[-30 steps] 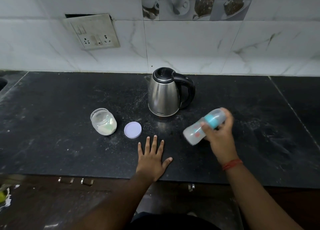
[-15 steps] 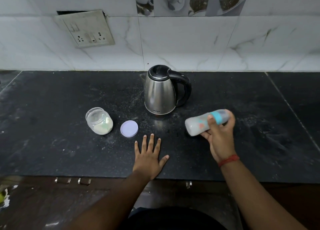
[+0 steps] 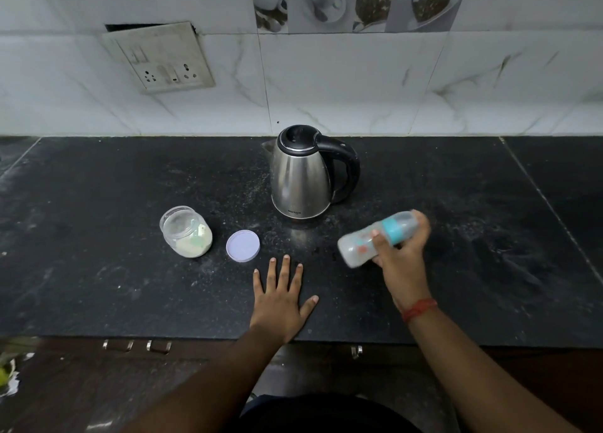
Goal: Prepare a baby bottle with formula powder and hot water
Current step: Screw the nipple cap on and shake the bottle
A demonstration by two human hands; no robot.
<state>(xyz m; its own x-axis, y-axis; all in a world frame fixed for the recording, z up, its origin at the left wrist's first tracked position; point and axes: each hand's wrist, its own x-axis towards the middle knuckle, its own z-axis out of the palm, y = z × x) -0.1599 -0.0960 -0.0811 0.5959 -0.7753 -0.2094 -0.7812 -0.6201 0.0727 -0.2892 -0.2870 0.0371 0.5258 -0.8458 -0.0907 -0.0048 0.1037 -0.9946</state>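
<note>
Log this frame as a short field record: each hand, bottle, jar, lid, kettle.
left hand: flat on the counter, fingers spread, holding nothing
right hand: gripping the baby bottle
baby bottle: tilted on its side above the counter, motion-blurred, teal collar on
jar: open, pale powder inside
lid: lying flat beside the jar
kettle: upright, lid shut, handle to the right

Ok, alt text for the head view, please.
The right hand holds a capped, teal-collared clear baby bottle tilted above a black stone counter; the left hand lies flat. Behind stand a steel kettle, an open powder jar and its lilac lid.
</note>
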